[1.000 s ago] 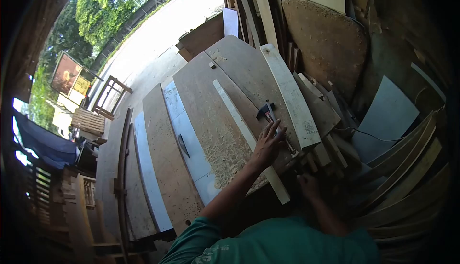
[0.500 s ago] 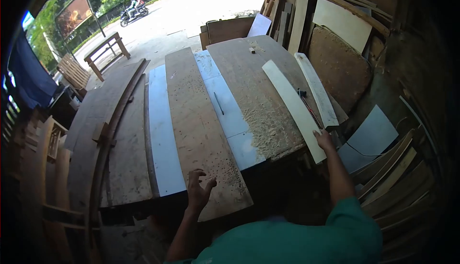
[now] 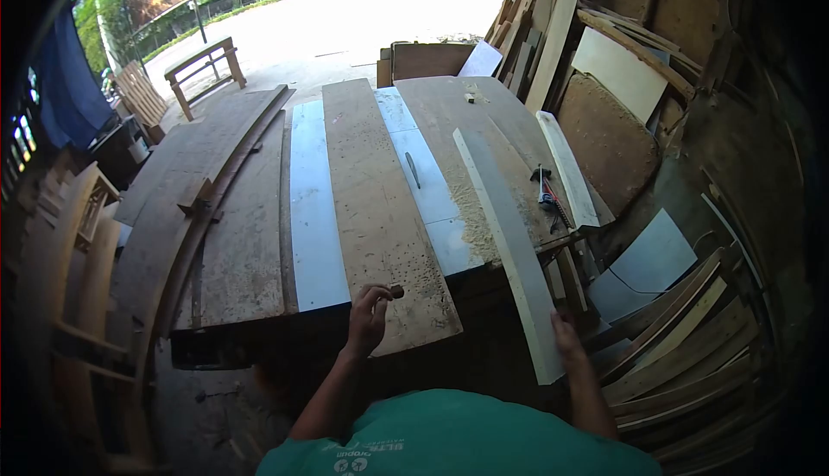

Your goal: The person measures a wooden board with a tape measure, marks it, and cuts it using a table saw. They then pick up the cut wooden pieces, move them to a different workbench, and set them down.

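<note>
A long pale board (image 3: 509, 251) stands tilted on its edge across the right part of the workbench, its near end jutting past the bench front. My right hand (image 3: 570, 342) grips that near end from the right side. A small dark brown block (image 3: 397, 291) is pinched in the fingers of my left hand (image 3: 370, 316), above the near end of the brown plank (image 3: 371, 217). Sawdust (image 3: 473, 221) lies beside the pale board. A blue and red tool (image 3: 544, 189) rests on the bench, right of the board.
A second pale board (image 3: 567, 169) lies at the bench's right edge. A thin dark tool (image 3: 413, 170) lies on a light blue strip (image 3: 430, 191). Timber pieces (image 3: 691, 338) are stacked at the right. A wooden frame table (image 3: 205, 66) stands at the back left.
The pale board has come nearer to me and turned onto its edge, uncovering the blue and red tool. My left hand now shows a small block. The motorcycle has left view.
</note>
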The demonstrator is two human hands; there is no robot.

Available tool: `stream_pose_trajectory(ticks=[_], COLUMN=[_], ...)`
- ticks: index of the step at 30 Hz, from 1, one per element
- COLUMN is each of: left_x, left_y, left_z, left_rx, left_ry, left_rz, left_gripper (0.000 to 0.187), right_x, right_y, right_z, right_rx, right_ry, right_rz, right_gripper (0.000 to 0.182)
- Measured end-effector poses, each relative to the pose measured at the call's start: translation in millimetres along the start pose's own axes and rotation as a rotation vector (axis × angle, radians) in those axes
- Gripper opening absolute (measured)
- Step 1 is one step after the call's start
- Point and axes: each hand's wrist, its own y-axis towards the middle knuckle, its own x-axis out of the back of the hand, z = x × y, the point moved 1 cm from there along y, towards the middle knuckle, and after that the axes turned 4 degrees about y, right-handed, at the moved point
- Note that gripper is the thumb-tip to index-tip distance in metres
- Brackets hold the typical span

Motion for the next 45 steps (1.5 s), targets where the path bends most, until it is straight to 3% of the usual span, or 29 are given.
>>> stream_pose_trajectory(ticks=[3, 6, 11, 15, 29, 31, 34, 37, 40, 41, 42, 45], left_x=[-46.0, -104.4, -184.7, -189.0, -171.1, -166.1, -141.7, -131.3, -131.4, -129.4, -127.0, -129.6], left_y=[15.3, 31.0, 40.9, 41.4, 56.5, 57.1, 47.0, 23.8, 2.6, -0.9, -0.5, 24.9], left_z=[-30.0, -37.5, -15.1, 3.4, 27.7, 29.3, 18.5, -12.7, -68.1, -88.4, -109.8, -119.3], left_rx=[-0.059, -0.231, -0.272, -0.098, -0.103, -0.131, -0.279, -0.091, 0.114, 0.204, 0.220, 0.059], left_ry=[0.098, 0.275, 0.719, 0.829, 0.749, 0.709, 0.455, 0.187, -0.174, -0.281, -0.406, -0.461], left_rz=[0.150, 0.371, 0.577, 0.662, 0.669, 0.666, 0.346, 0.221, 0.447, 0.533, 0.568, 0.309], left_gripper=[0.019, 0.032, 0.060, 0.068, 0.067, 0.063, 0.055, 0.054, 0.051, 0.051, 0.049, 0.050], right_x=[-3.8, -16.7, -39.2, -61.2, -83.9, -73.0, -64.5, -69.4, -90.8, -98.8, -111.6, -134.7], right_y=[-21.4, -40.0, -67.7, -71.1, -53.3, -55.4, -65.4, -76.0, -75.7, -54.1, -43.5, -43.5], right_z=[-38.4, -65.6, -71.8, -67.9, -64.8, -66.4, -57.6, -29.4, 36.8, 32.2, 39.1, 96.8], right_rx=[0.019, 0.055, -0.010, 0.016, 0.050, -0.041, -0.219, -0.410, -0.297, -0.200, -0.128, 0.001], right_ry=[-0.323, -0.441, -0.508, -0.568, -0.617, -0.514, -0.080, 0.403, 0.782, 0.962, 0.984, 1.039], right_rz=[-0.030, -0.060, -0.055, -0.065, -0.069, 0.020, 0.165, 0.294, 0.533, 0.780, 0.793, 0.835], right_gripper=[0.070, 0.070, 0.072, 0.072, 0.073, 0.071, 0.070, 0.062, 0.047, 0.043, 0.042, 0.043])
